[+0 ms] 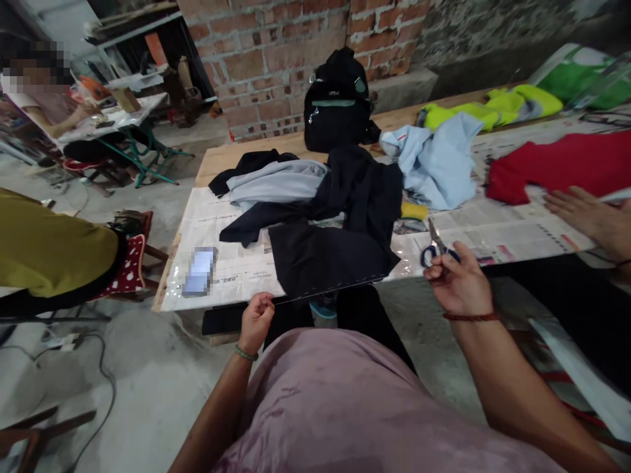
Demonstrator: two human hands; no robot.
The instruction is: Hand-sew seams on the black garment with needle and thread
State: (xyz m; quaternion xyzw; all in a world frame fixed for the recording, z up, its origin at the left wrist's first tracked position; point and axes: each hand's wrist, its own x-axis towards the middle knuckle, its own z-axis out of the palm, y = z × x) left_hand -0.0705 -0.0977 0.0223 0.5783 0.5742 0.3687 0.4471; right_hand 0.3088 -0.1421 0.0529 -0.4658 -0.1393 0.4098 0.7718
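My left hand is closed in a pinch at the table's front edge. A thin thread runs from its fingers to the lower edge of a black piece of cloth, where a row of white stitches shows. To the right, my right hand has its fingers around the dark blue handles of a pair of scissors. The blades point away from me, over the newspaper, and look slightly apart. No part of the scissors touches the black cloth.
Newspaper under clear plastic covers the table. A phone lies at left. Behind are a grey cloth, a black backpack and a light blue garment. At right, another person's hand rests near a red cloth.
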